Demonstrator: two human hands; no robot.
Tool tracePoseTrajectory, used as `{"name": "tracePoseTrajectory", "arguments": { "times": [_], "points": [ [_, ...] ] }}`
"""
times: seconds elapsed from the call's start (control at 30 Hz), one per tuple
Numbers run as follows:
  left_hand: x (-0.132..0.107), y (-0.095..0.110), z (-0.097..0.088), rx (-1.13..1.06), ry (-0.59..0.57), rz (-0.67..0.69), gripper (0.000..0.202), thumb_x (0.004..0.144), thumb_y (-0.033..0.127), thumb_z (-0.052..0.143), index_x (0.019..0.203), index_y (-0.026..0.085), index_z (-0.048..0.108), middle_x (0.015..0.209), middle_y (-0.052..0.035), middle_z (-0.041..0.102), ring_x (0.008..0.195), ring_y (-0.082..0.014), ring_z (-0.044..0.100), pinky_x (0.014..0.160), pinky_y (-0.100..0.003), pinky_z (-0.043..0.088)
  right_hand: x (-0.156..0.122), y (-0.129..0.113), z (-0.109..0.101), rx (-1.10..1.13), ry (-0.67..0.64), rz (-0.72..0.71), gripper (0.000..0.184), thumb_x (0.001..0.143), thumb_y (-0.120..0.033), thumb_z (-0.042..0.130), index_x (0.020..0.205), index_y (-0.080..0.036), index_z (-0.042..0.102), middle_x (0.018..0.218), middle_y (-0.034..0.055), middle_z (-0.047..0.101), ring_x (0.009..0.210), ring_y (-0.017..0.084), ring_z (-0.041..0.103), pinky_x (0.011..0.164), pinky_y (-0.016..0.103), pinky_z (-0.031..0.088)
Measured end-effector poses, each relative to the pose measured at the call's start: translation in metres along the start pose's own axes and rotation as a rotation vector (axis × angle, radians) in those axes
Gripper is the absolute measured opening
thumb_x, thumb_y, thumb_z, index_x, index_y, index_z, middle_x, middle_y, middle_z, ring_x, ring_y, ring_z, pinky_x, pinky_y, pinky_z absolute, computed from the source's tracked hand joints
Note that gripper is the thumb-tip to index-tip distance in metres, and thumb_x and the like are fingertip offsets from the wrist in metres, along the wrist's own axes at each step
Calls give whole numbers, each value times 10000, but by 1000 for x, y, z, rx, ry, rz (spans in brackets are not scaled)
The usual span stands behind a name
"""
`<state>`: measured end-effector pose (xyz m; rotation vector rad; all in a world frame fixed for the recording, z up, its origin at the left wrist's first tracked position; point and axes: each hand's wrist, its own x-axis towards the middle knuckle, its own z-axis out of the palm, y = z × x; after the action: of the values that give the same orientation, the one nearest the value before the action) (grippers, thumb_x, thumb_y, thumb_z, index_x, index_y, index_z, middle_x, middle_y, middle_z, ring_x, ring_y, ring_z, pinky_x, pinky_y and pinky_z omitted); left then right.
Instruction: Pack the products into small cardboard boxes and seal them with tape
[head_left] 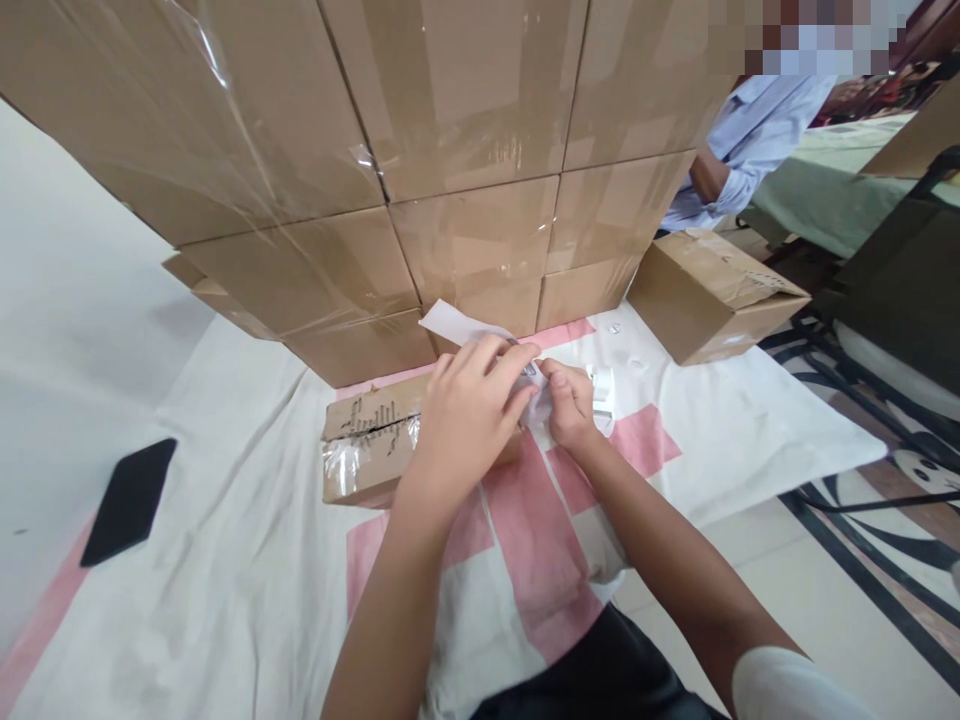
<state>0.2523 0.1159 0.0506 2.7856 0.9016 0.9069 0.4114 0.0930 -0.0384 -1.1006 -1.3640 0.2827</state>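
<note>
A white paper strip [461, 323] with some dark print stretches between my two hands, its far end sticking out beyond my left fingers. My left hand [472, 400] is closed over it from above, fingers bent and partly hiding it. With thumb and curled fingers, my right hand [570, 400] pinches the strip's near part. Just behind my right hand lies a white object [603, 390], partly covered, whose kind I cannot make out. Beneath my left forearm and hand sits a small taped cardboard box [367, 450] with handwriting on top.
A wall of stacked, taped cardboard boxes [480, 230] rises right behind my hands. Another cardboard box [712, 295] stands at the right, near a person in a light blue shirt [772, 130]. A black flat object [129, 500] lies at the left on the pink-and-white cloth [247, 570].
</note>
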Motion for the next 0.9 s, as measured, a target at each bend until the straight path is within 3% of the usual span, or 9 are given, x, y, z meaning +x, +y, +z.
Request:
{"name": "tracePoseTrajectory", "arguments": {
  "times": [0.13, 0.23, 0.43, 0.67, 0.8, 0.9],
  "points": [
    [0, -2, 3, -13, 66, -4, 218, 963, 304, 572, 1177, 260, 582, 1102, -48, 691, 1002, -242, 621, 793, -356, 405, -3, -3, 0, 26, -32, 47, 552, 973, -658, 321, 621, -233, 343, 548, -21, 332, 476, 132, 298, 497, 308, 264],
    [0, -3, 5, 17, 87, 42, 119, 988, 301, 531, 1044, 261, 629, 1045, -34, 697, 952, -225, 622, 768, -356, 388, -2, -4, -2, 64, -46, 17, 531, 971, -617, 377, 614, -230, 312, 545, -34, 293, 470, 121, 278, 496, 300, 255],
    [2, -4, 9, 46, 105, 84, 181, 1022, 266, 454, 943, 240, 614, 986, -28, 698, 879, -200, 612, 749, -361, 368, 1, 1, -3, 76, -76, 25, 495, 944, -578, 452, 611, -226, 351, 545, -41, 306, 479, 117, 285, 506, 293, 262],
    [4, -6, 12, -35, 178, -32, 147, 1023, 231, 409, 916, 224, 509, 963, -40, 657, 861, -195, 591, 757, -345, 383, 1, 8, -3, 65, -59, 50, 444, 917, -543, 474, 620, -230, 369, 551, -31, 370, 500, 130, 329, 519, 298, 275],
    [4, -9, 11, -178, 308, -114, 119, 1017, 220, 404, 932, 229, 487, 1004, -48, 633, 933, -194, 598, 801, -339, 440, 4, 10, -3, 33, -36, 106, 404, 917, -446, 483, 616, -229, 324, 570, -40, 305, 517, 122, 303, 527, 289, 251],
    [1, -14, 8, -271, 342, -169, 92, 1014, 230, 424, 967, 237, 502, 1014, -36, 642, 951, -186, 618, 838, -341, 470, 11, 16, -3, -12, -19, 193, 384, 894, -375, 495, 607, -231, 284, 584, -47, 264, 537, 118, 295, 543, 282, 250]
  ]
}}
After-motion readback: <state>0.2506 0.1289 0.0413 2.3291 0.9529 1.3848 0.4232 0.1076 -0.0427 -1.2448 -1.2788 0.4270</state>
